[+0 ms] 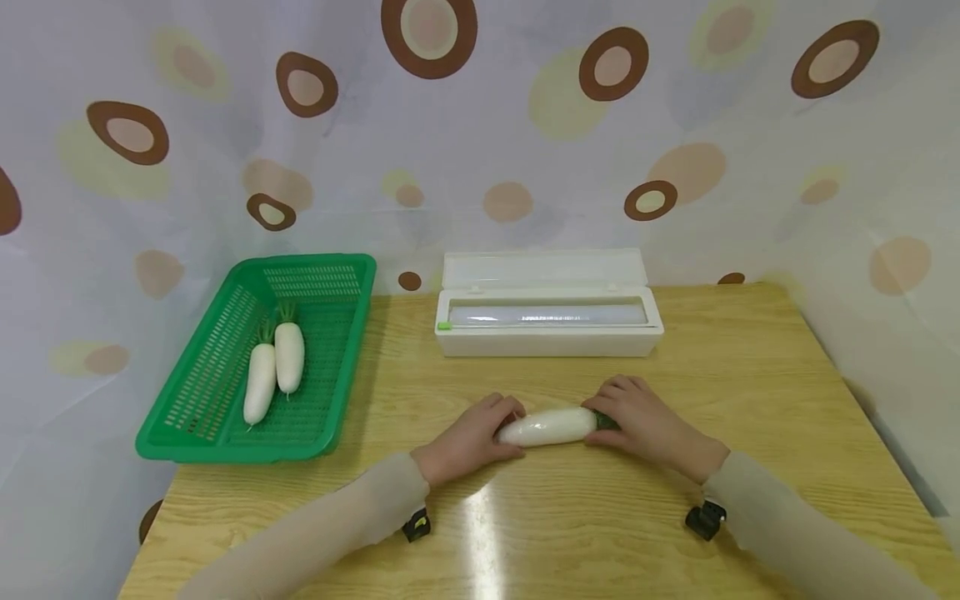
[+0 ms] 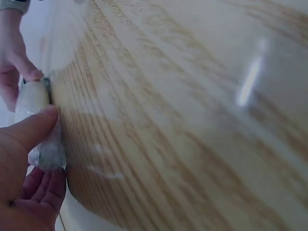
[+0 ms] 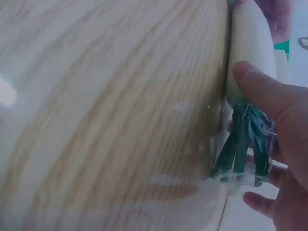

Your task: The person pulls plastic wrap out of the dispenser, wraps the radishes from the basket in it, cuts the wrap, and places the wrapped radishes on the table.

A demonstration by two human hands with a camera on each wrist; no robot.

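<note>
A white radish (image 1: 551, 427) with short green leaf stalks (image 3: 243, 139) lies crosswise on the wooden table, wrapped in clear cling film. My left hand (image 1: 474, 437) grips its tip end, thumb on the near side and fingers curled round the far side. At the stalk end, my right hand (image 1: 647, 421) holds it the same way, its thumb pressing on the white skin just above the stalks in the right wrist view. Film bunches over the cut stalks and crinkles round the tip (image 2: 50, 156) in the left wrist view.
Behind the hands stands a white cling film box (image 1: 551, 343), lid raised, with a film roll (image 1: 547, 314) inside and a green slider (image 1: 444, 326) at its left. To the left, a green basket (image 1: 341, 392) holds two unwrapped white radishes (image 1: 260, 383). A patterned curtain (image 1: 480, 133) hangs behind the table.
</note>
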